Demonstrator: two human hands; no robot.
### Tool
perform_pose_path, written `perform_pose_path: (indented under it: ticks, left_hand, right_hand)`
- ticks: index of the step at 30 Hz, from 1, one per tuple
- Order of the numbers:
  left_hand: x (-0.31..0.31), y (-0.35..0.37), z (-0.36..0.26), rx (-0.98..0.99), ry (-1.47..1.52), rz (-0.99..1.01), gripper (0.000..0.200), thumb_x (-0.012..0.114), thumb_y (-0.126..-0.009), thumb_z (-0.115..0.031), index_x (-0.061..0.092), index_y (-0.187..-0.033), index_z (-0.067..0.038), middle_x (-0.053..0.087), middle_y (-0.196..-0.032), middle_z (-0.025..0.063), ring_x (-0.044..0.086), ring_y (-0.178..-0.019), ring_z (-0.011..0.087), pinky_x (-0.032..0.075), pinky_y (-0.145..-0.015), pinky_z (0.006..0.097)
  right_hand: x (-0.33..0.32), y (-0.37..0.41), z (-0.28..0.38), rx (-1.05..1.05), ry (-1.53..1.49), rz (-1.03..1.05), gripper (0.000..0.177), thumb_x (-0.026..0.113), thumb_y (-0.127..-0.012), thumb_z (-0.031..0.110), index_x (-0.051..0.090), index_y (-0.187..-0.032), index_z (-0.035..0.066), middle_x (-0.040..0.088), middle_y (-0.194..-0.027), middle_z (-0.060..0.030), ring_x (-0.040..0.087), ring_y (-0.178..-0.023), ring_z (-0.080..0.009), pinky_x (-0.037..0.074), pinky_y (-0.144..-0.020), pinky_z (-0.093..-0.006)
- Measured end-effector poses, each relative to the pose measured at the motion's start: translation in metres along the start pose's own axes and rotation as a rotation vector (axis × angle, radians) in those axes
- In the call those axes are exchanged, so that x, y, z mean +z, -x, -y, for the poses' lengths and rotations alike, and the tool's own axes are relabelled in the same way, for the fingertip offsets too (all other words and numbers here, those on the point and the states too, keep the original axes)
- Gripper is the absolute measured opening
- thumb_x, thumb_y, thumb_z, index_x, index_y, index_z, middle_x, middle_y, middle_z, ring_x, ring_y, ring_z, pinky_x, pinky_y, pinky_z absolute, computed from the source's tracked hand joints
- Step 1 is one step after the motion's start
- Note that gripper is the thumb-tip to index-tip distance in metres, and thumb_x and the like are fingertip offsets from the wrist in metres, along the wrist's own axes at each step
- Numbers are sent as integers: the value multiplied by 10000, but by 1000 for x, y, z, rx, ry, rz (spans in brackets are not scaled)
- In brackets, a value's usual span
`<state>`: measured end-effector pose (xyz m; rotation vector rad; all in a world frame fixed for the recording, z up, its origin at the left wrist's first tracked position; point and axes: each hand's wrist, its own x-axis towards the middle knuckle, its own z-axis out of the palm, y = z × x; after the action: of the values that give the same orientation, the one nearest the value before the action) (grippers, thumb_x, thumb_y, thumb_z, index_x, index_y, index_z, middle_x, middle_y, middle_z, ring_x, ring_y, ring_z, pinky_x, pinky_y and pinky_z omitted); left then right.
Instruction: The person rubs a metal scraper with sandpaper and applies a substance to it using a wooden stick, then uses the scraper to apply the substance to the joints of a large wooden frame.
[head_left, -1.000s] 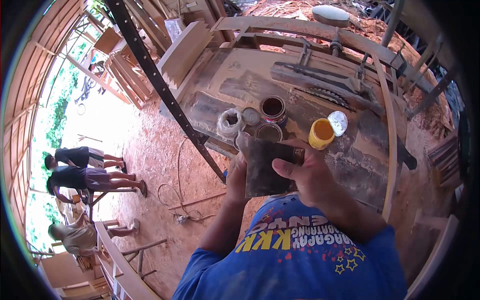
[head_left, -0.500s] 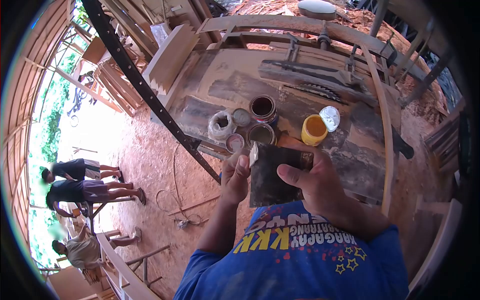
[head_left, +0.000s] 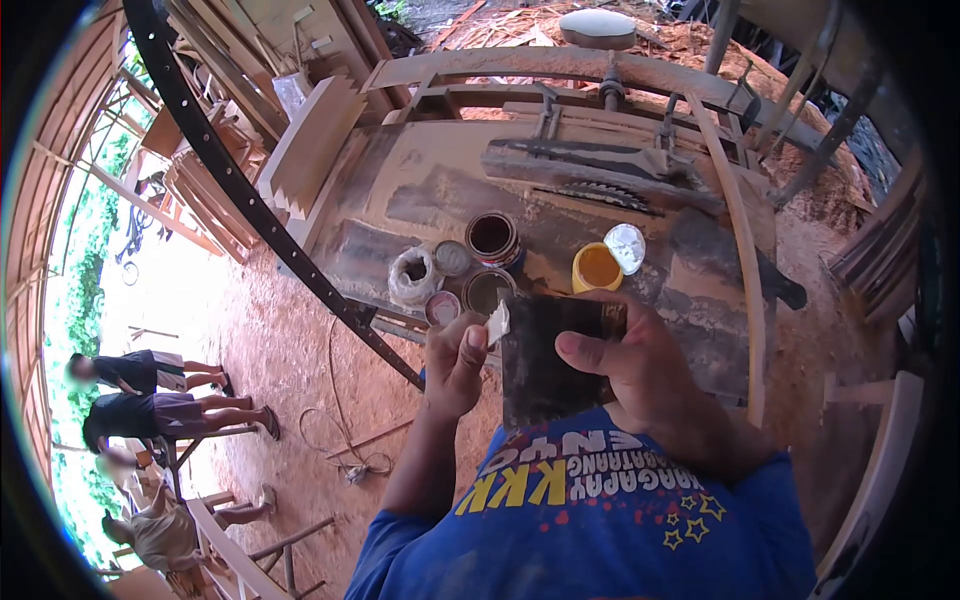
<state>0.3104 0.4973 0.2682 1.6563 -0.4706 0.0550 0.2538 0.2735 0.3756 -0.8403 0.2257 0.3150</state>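
My right hand grips a dark, flat rectangular plate, its thumb lying across the face. The plate stands tilted before my shirt, with worn patches along its edges. At the plate's left edge, my left hand pinches a small whitish piece between thumb and fingers; I cannot tell what it is made of. Just beyond the hands, on the work table, are an open dark-filled can, a second open can and a yellow tub with its whitish lid turned up.
A cloudy plastic container and round lids stand beside the cans. A toothed saw blade and clamps are farther back. A dark perforated metal strip slants across the left. Several people are off to the left.
The view has shifted, so the table things sit farther left. My left hand and the whitish piece have moved slightly left and down from the plate's upper corner.
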Motion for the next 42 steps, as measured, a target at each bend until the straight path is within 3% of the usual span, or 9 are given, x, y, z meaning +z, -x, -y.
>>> perform_pose_path:
  ticks: [12, 15, 19, 23, 26, 27, 30, 32, 42]
  left_hand:
    - [-6, 0, -24, -37, -82, 99, 496, 498, -1092, -403, 677, -942, 34, 609, -746, 71, 546, -687, 167, 433, -662, 330]
    - [-6, 13, -1, -3, -342, 310, 485, 506, -1089, -400, 668, -907, 19, 629, -770, 67, 558, -721, 161, 444, -677, 329]
    - [-12, 21, 38, -260, 162, -146, 476, 506, -1073, -494, 663, -931, -68, 504, -672, -6, 436, -595, 106, 322, -545, 306]
    - [-23, 7, 23, -313, 826, -86, 468, 493, -1057, -570, 561, -1061, -107, 395, -673, -42, 340, -566, 96, 280, -535, 288]
    - [-5, -10, -5, -305, 987, 6, 449, 462, -1070, -559, 525, -992, -121, 351, -665, -51, 280, -551, 97, 239, -526, 295]
    - [-4, -10, 14, -254, 1257, 93, 515, 414, -1085, -558, 569, -1183, -77, 577, -817, 21, 535, -671, 145, 427, -617, 307]
    - [32, -13, -52, -491, 1077, -330, 470, 486, -1071, -352, 576, -1345, 19, 690, -1174, 123, 691, -1075, 260, 570, -905, 343]
    - [25, 3, -19, -161, 718, -70, 570, 647, -978, -93, 470, -1500, 52, 611, -1426, 169, 623, -1285, 268, 526, -1058, 364]
    - [36, -2, -28, 47, 87, 62, 493, 617, -977, -83, 520, -1442, 51, 634, -1359, 175, 599, -1292, 285, 500, -1057, 388]
  right_hand:
    - [-3, 4, 3, 6, -37, 6, 371, 751, -933, 35, 631, -1275, -47, 745, -1110, -127, 727, -983, -181, 590, -902, -336]
    - [-6, 4, 11, -91, -57, 6, 408, 771, -926, 60, 628, -1293, -46, 745, -1139, -135, 734, -1013, -198, 596, -919, -345]
    - [-19, 6, 52, -409, 3, -46, 523, 804, -916, 112, 576, -1366, -28, 722, -1214, -147, 734, -1062, -246, 609, -955, -416]
    - [-23, -10, 37, -586, -24, -117, 620, 800, -929, 217, 524, -1426, -31, 713, -1229, -159, 731, -1075, -264, 602, -972, -410]
    - [-16, -25, -1, -283, -191, 164, 576, 826, -911, 151, 548, -1396, 14, 692, -1274, -125, 716, -1118, -250, 593, -1001, -418]
    - [-11, -33, -14, -228, -198, 195, 547, 818, -921, 148, 556, -1381, 12, 699, -1253, -115, 715, -1106, -231, 592, -998, -394]
    - [-4, -49, -44, -185, -160, 191, 484, 799, -944, 147, 575, -1349, 3, 714, -1209, -97, 711, -1075, -182, 591, -974, -340]
    - [-3, -51, -44, -196, -116, 168, 458, 788, -957, 150, 582, -1335, -7, 721, -1188, -93, 708, -1057, -157, 591, -953, -315]
    - [-2, -47, -39, -268, -62, 99, 335, 768, -976, 162, 648, -1224, -28, 749, -1112, -87, 719, -986, -124, 590, -901, -283]
